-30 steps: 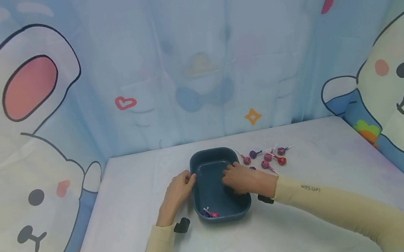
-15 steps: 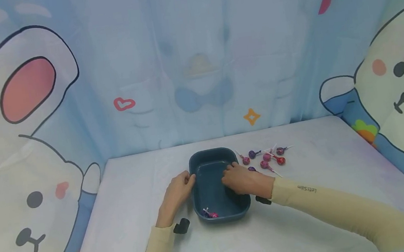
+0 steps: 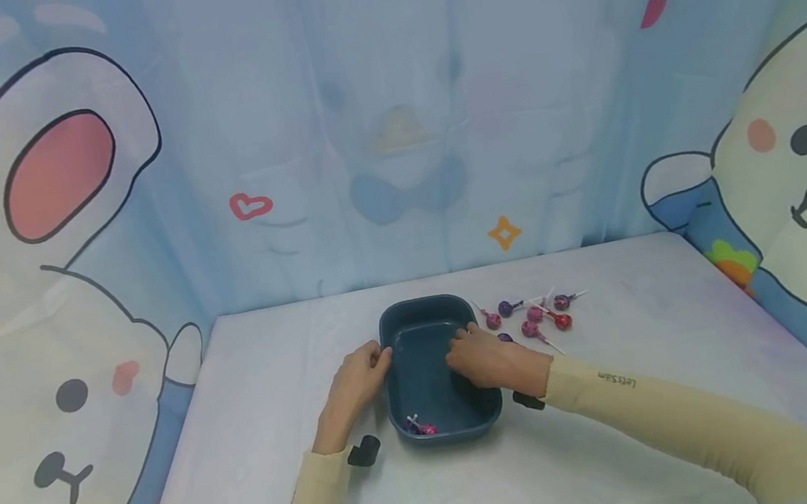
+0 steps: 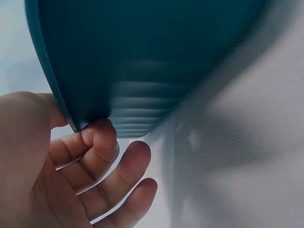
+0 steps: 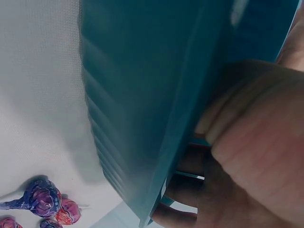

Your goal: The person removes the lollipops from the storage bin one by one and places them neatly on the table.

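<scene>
A dark teal rectangular basin (image 3: 423, 380) stands on the table between the two hands. The left hand (image 3: 354, 380) pinches its left rim; in the left wrist view the thumb is over the edge and a bent forefinger is against the outer wall. Over the right rim reaches the right hand (image 3: 488, 357), its fingers pointing down inside the basin. The rim and the hand itself hide those fingertips, so I cannot tell whether they hold anything. Some wrapped lollipops (image 3: 421, 427) lie in the basin's near left corner.
Several wrapped lollipops (image 3: 531, 328), purple, pink and red, lie loose on the white table (image 3: 583, 423) right of the basin. One purple lollipop (image 5: 43, 197) shows close by in the right wrist view. A printed cloth curtain (image 3: 380, 61) hangs behind the table.
</scene>
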Demonstrator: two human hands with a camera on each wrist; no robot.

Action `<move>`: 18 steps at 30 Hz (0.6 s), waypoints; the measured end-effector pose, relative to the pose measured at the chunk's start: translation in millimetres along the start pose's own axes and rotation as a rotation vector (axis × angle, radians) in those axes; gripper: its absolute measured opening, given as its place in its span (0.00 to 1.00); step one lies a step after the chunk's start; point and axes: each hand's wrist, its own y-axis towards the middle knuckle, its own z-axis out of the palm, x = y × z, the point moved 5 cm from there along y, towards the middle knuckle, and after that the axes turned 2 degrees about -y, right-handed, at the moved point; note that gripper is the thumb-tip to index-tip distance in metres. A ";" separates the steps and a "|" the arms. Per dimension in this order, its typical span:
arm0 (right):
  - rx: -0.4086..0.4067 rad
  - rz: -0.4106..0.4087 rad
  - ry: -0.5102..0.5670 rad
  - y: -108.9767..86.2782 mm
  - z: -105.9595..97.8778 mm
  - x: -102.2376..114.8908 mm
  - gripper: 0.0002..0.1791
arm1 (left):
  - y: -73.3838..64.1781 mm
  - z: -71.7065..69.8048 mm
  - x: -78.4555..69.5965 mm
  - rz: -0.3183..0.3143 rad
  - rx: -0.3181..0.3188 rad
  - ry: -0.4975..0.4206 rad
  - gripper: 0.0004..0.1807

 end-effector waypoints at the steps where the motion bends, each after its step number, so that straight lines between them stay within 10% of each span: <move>1: 0.000 0.002 0.002 0.0 0.2 0.1 0.11 | 0.2 0.1 0.1 0.000 0.001 0.001 0.16; 18: -0.055 0.030 0.116 7.2 -12.4 -14.1 0.08 | 0.1 1.0 0.4 -0.011 -0.003 -0.007 0.16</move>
